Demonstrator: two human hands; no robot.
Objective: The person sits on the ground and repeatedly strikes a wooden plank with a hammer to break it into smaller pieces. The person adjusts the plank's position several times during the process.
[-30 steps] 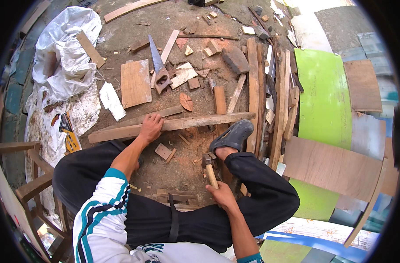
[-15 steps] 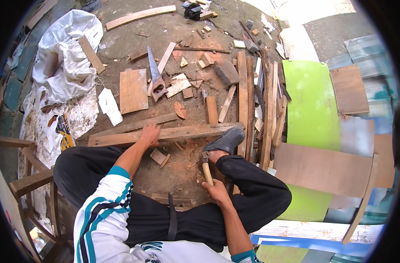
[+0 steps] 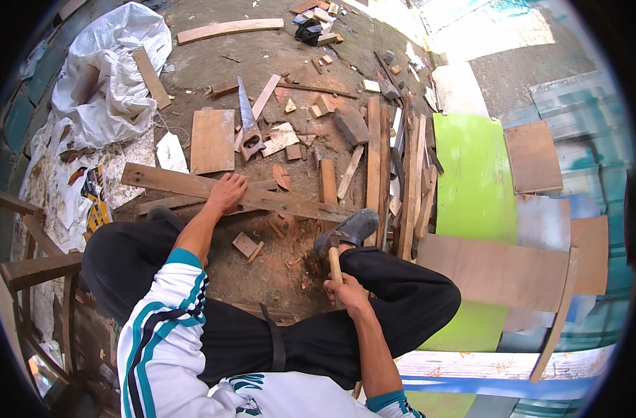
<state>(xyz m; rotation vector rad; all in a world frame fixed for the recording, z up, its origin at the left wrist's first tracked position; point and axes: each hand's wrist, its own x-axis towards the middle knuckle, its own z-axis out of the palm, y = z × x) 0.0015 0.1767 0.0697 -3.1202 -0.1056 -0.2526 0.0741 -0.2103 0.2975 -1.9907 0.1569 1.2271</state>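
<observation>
I squat over a dirt floor strewn with wood. A long rough plank lies across in front of me. My left hand presses flat on the plank near its middle. My right foot in a grey shoe rests on the plank's right end. A hammer with a wooden handle stands low between my knees, and my right hand is closed around the handle, the head by the shoe.
A hand saw and a square board lie beyond the plank. Long slats stack to the right, next to a green panel and brown plywood sheets. White sacking lies left; a small block sits near my knee.
The plank's left end has swung away from me, so it now slants down to the right. My left hand stayed on it. The hammer remains low by my shoe.
</observation>
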